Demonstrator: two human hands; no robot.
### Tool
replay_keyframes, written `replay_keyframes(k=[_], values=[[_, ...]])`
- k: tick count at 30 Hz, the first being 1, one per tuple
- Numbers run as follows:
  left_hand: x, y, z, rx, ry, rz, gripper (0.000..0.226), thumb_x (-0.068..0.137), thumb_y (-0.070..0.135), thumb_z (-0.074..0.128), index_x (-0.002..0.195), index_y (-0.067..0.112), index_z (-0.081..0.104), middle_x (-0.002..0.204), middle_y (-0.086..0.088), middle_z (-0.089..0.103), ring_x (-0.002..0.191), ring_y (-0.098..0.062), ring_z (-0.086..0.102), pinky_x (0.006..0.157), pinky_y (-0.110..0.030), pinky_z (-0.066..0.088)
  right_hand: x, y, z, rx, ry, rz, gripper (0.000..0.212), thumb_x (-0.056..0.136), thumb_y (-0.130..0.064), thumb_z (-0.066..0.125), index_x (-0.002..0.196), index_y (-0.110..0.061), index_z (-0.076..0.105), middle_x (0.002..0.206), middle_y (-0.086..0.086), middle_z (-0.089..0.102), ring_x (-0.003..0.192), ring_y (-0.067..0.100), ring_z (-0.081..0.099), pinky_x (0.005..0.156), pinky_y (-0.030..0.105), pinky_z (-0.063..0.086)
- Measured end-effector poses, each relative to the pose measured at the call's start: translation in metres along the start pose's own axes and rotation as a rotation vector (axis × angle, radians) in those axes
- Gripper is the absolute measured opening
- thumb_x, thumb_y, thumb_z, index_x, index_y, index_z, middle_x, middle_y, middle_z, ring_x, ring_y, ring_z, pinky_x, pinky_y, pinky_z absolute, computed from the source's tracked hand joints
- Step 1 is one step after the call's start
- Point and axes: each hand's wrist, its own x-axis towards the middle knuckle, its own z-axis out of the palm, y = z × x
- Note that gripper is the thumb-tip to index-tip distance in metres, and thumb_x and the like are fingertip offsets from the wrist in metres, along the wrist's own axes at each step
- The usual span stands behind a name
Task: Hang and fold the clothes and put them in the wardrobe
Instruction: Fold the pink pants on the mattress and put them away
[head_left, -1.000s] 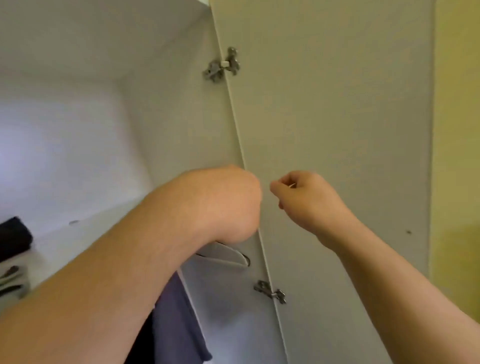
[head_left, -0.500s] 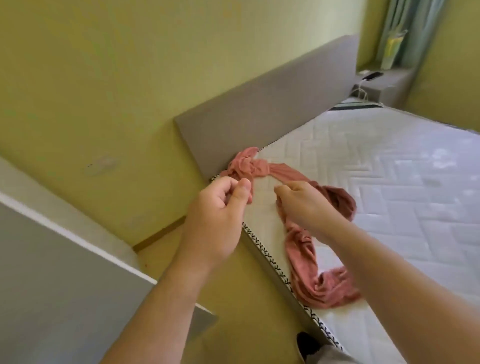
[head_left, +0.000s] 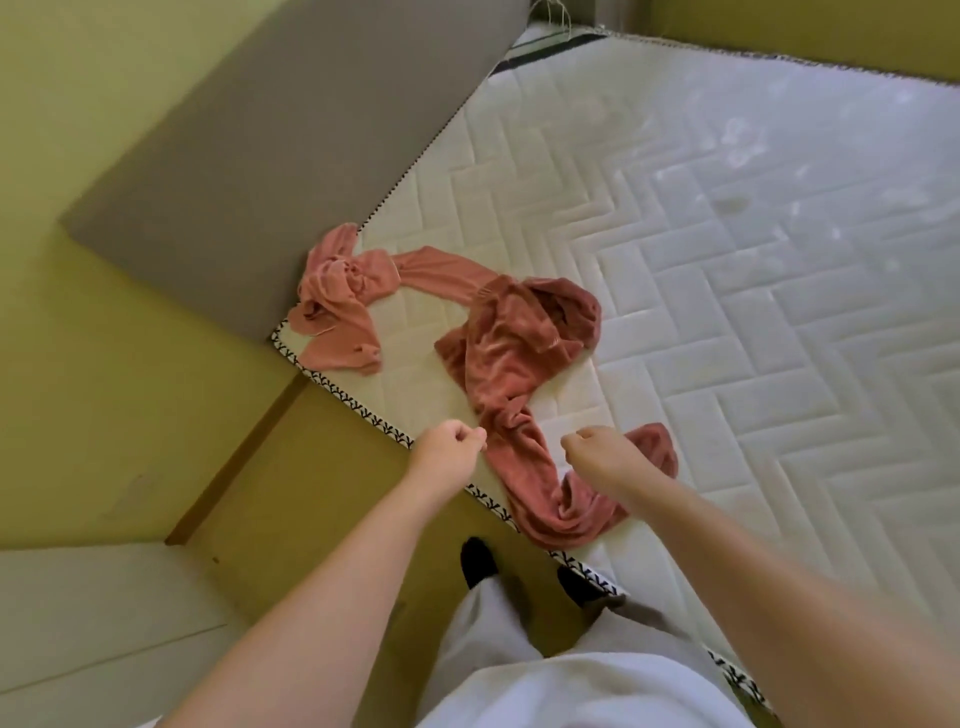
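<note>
Twisted pink velour garment (head_left: 511, 348) lies at the headboard-side corner of the white quilted mattress (head_left: 727, 312), along its near edge. Left hand (head_left: 452, 449) and right hand (head_left: 597, 449) hover above its lower end, fingers curled, gripping nothing. Likely best: pinch one end, lift, shake untwisted before folding.

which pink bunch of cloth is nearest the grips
The darker bunch: its tail runs between the left grip and right grip; the paler knotted bunch lies by the headboard.

We show bare forearms (head_left: 332, 597) to the left hand (head_left: 451, 448) and right hand (head_left: 597, 448), a white top (head_left: 571, 696), loose pale-grey trousers (head_left: 493, 639) and black footwear (head_left: 478, 561).
</note>
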Motion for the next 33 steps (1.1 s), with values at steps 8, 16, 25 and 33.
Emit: replay_keyframes(k=[8,16,25,33], values=[[0.146,-0.061,0.012,-0.042,-0.169,-0.215,0.016,0.099,0.022,0.055,0.083,0.018,0.057,0.078,0.001,0.068,0.059,-0.016,0.055,0.056,-0.026,0.045,0.084,-0.021,0.076,-0.03,0.09,0.05,0.035,0.104,-0.027,0.037,0.07,-0.023,0.046,0.086,0.008,0.059,0.084,0.026,0.055,0.072,0.031,0.035],[0.278,-0.089,0.035,-0.147,-0.346,-0.409,0.027,0.101,0.027,0.053,0.12,0.009,0.058,0.088,0.0,0.062,0.067,-0.018,0.062,0.059,-0.028,0.046,0.143,-0.041,0.12,0.091,0.264,0.216,0.027,0.105,-0.027,0.036,0.105,-0.018,0.061,0.111,0.008,0.067,0.093,0.024,0.054,0.077,0.029,0.033],[0.383,-0.071,0.083,-0.504,-0.317,-0.619,0.033,0.092,0.042,0.068,0.113,0.018,0.059,0.097,0.001,0.066,0.069,-0.01,0.062,0.045,-0.022,0.043,0.189,-0.019,0.117,0.035,0.274,0.303,0.025,0.104,-0.033,0.037,0.109,-0.022,0.059,0.101,0.001,0.064,0.09,0.018,0.052,0.077,0.031,0.035],[0.321,-0.02,0.043,-0.468,-0.387,-0.246,0.054,0.07,-0.005,0.061,0.122,0.011,0.058,0.08,0.001,0.067,0.064,-0.014,0.06,0.051,-0.02,0.041,0.16,-0.034,0.102,0.18,0.264,0.314,0.018,0.101,-0.038,0.045,0.111,-0.029,0.056,0.096,-0.014,0.06,0.092,0.011,0.056,0.076,0.029,0.037]])
